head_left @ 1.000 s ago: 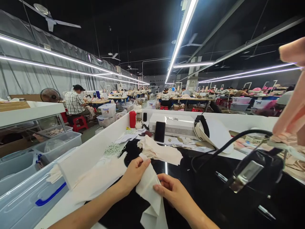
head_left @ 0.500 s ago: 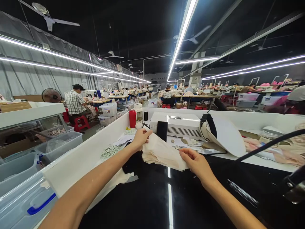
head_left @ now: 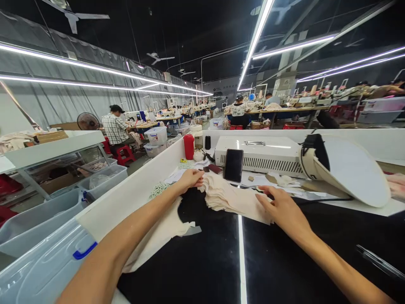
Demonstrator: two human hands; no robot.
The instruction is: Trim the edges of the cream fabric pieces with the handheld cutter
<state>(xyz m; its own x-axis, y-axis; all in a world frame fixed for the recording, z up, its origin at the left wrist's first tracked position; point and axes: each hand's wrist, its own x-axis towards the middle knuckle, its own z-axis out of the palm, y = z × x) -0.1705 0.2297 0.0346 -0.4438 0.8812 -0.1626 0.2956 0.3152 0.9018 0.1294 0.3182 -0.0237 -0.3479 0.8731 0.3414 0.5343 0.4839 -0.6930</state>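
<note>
On a black bench in a large sewing workshop, seen from the wearer's head, both bare arms reach forward to a stack of cream fabric pieces (head_left: 232,198) lying at about 12 o'clock, near the bench's far edge.

At 9 o'clock, clear plastic bins (head_left: 47,257) sit below a white divider wall (head_left: 133,194). A larger cream cloth (head_left: 161,230) drapes over the bench's left side, just beside the left forearm.

The left hand (head_left: 190,179) rests at the stack's left end, fingers curled loosely over its edge; whether it pinches any layer cannot be told. The right hand (head_left: 282,207) lies flat and open, palm down, pressing the stack's right corner.

Behind the stack, at 12 o'clock, a dark phone (head_left: 233,165) leans against a white metal box (head_left: 265,154). A red cup (head_left: 189,146) stands at 11 o'clock. At 2 o'clock a white cone-shaped shade (head_left: 351,169) tilts over the bench, a black cable (head_left: 325,200) running beneath it.

Risks, as a judgement: the layers look fanned and uneven, so a pull from either end may drag several pieces instead of one, or slide the stack into the scraps and the leaning phone behind it. The right wrist lies near the cable and could snag it.
</note>
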